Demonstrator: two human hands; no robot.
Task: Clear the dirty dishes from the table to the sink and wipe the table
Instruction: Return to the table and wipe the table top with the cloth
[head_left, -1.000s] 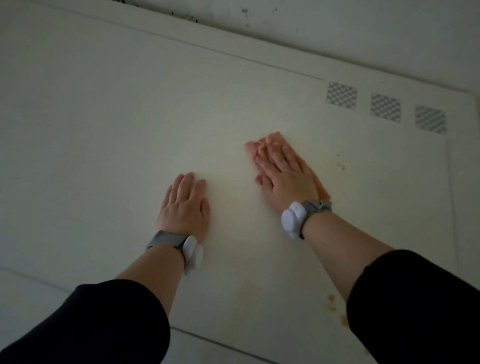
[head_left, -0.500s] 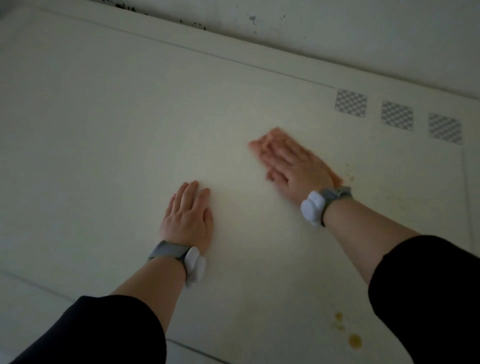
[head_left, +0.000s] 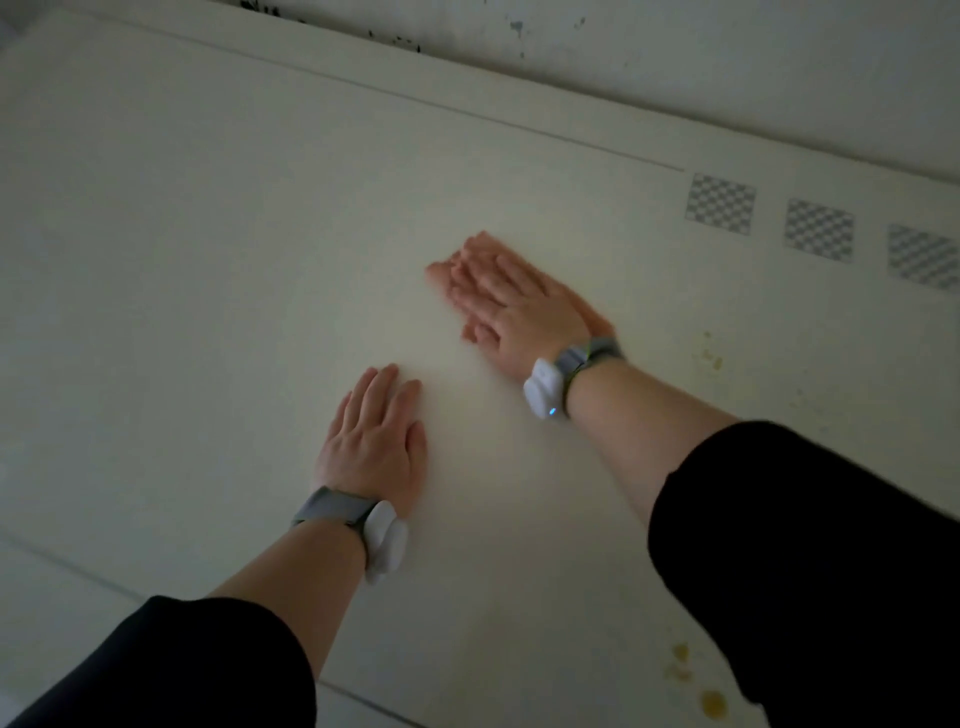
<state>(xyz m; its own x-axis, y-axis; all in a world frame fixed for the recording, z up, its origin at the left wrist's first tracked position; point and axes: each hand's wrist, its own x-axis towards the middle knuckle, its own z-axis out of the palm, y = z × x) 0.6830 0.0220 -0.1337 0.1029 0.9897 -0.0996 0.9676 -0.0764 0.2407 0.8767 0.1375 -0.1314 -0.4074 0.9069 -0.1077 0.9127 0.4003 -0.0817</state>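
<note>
Wiping step (head view): the right hand (head_left: 524, 312) lies flat on a peach cloth (head_left: 597, 323). Only a blurred edge of the cloth shows, past the fingertips and beside the wrist. The hand looks to be mid-stroke on the table (head_left: 208, 260).
Right fingers: straight and close together, pressing down rather than curling round the cloth, likely to spread it wide over the surface.
Left hand (head_left: 374, 441): palm down on bare table, near the right one and closer to the person. Its fingers are straight and hold nothing, so it is probably a brace while the person leans in.
Dishes and sink: none in view, so the clearing seems done.
Stains left: yellow spots (head_left: 711, 701) lie by the right sleeve (head_left: 805, 545), and fainter specks (head_left: 714, 358) lie to the right of the wiping hand. Neither is under the cloth.
Other marks: three checkered squares (head_left: 719, 203) sit along the far right edge, and there is a white band (head_left: 384, 540) on each wrist.
</note>
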